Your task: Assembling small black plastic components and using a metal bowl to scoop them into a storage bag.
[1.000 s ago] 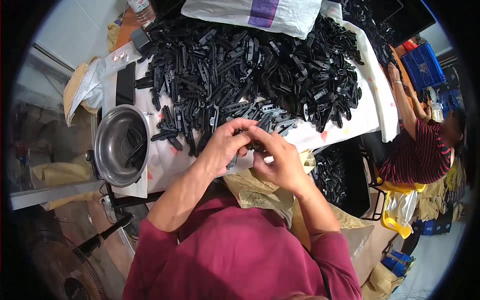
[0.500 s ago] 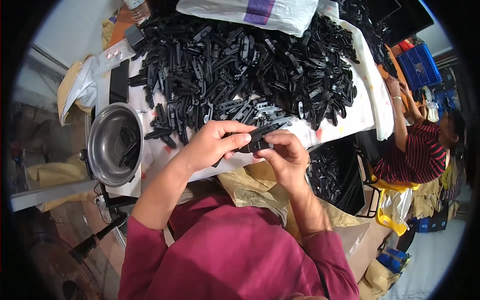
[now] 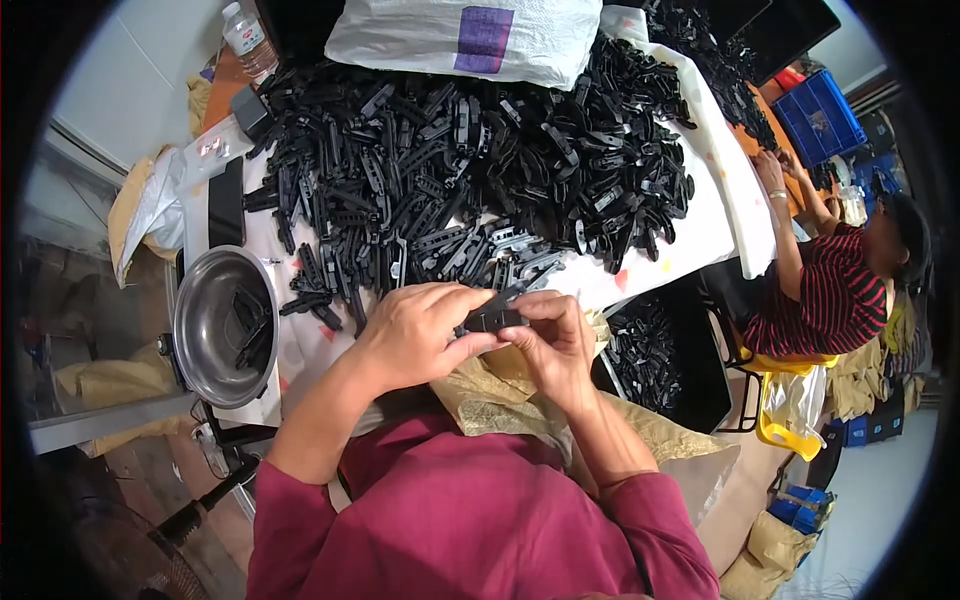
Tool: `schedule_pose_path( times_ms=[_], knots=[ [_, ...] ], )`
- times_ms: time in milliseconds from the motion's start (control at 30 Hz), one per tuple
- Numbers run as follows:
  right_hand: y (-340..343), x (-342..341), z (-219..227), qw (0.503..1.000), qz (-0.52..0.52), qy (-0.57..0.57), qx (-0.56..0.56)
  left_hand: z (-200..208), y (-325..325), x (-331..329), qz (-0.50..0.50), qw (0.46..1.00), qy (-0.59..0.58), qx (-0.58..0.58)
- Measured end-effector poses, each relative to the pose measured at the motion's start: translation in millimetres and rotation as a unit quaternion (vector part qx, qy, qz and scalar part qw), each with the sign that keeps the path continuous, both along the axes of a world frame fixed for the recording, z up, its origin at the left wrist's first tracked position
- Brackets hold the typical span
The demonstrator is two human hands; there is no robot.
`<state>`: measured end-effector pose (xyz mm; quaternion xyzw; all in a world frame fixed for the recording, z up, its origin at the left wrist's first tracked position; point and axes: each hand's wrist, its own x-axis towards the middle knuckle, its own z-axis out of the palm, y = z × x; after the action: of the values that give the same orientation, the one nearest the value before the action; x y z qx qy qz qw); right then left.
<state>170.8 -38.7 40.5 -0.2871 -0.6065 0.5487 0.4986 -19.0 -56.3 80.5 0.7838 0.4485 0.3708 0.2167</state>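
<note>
Table (image 3: 700, 230): white-covered, runs from upper left to centre right of the frame; its near edge lies just above the hands.
Heap of black plastic parts (image 3: 470, 160): long slotted pieces, piled loose across the upper centre, covering most of the table.
White plastic sack (image 3: 470, 35): top centre, with a purple patch, lying on the far edge of the heap.
Co-worker (image 3: 830, 290): right edge of the frame, striped top, arms reaching up toward a second spread of black parts.
Steel bowl (image 3: 215, 325): left of centre, at the table's left end; a few black parts lie inside.
Black bin (image 3: 665, 355): right of centre, beside the right forearm, holding more black parts.
Blue crate (image 3: 820, 115): upper right, well apart from the hands.
Left hand (image 3: 415, 330): centre, fingers curled, thumb and fingertips pinching the left end of the held piece.
Right hand (image 3: 555, 345): just right of it, closed on the same piece from the right and below.
Small black plastic piece (image 3: 490, 320): centre, gripped between both hands, over the lap and clear of the table.
Step in hand: judged to be fitting or pressing the piece together; whether it is one part or two joined cannot be told.
Next move calls for: firm, even finger pressure with the ends kept aligned.
</note>
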Motion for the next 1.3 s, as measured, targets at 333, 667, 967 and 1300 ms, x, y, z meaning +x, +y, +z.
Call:
schedule_pose_path(
  times_ms=[333, 667, 967, 1300],
  knots=[
    [14.6, -0.3, 18.2, 0.975, 0.004, -0.199, 0.094, -7.9, -1.1, -3.3, 0.045, 0.998, 0.034, 0.015],
    [88.7, 36.2, 0.9, 0.853, -0.214, -0.436, 0.191, 6.9, -78.6, -120.6, 0.507, 0.830, 0.234, 0.005],
    [122.6, 33.4, 0.5, 0.685, -0.211, -0.619, 0.320, -15.5, -50.3, -101.1, 0.469, 0.866, 0.168, 0.041],
    [56.3, 12.1, 35.1, 0.981, -0.007, -0.120, -0.152, -61.6, 48.1, 5.9, 0.270, 0.938, 0.206, -0.074]
  ],
)
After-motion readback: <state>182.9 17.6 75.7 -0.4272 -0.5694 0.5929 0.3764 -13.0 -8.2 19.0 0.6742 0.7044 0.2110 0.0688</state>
